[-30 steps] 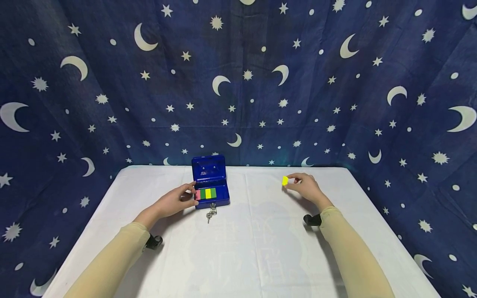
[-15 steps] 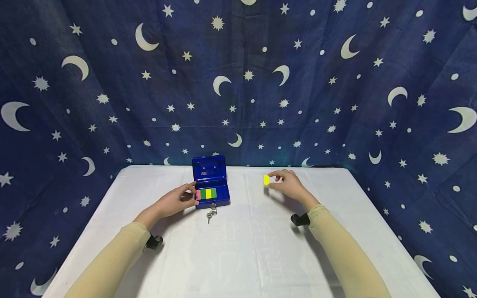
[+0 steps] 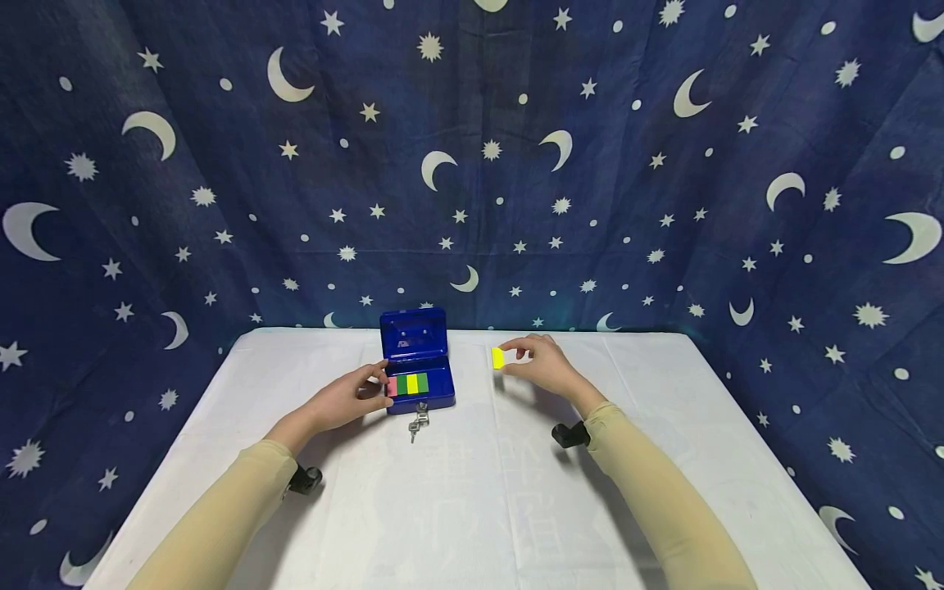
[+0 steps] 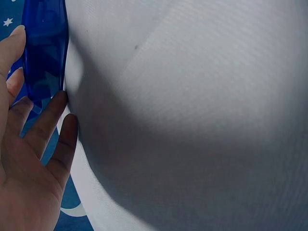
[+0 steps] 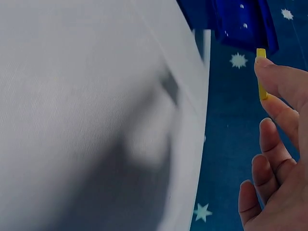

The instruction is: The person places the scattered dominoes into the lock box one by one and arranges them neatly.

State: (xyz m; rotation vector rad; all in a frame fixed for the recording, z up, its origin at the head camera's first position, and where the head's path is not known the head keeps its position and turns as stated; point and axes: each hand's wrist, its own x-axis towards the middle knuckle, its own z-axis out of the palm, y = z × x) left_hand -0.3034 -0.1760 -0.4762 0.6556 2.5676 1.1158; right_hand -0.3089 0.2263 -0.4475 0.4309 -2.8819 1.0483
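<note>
A blue cash box (image 3: 441, 381) stands with its lid (image 3: 415, 334) raised. Several small blocks (image 3: 411, 383), pink, green and yellow, lie side by side along its left part. My left hand (image 3: 335, 399) rests against the left side of the box, the thumb at the front corner and the fingers farther back, mostly straight. Between thumb and index finger my right hand (image 3: 544, 365) pinches a thin yellow block (image 3: 497, 358), held above the table to the right of the box. In the right wrist view this yellow block (image 5: 261, 74) shows its narrow edge; the other fingers hang free.
Two keys (image 3: 415, 426) on a ring hang from the lock at the front of the box, against the white tablecloth (image 3: 472, 508). A dark blue curtain (image 3: 501, 270) with moons and stars rises behind the table's back edge.
My right hand has moved left with the yellow block, from far right of the cash box to closer beside it. The left hand and the box stay put.
</note>
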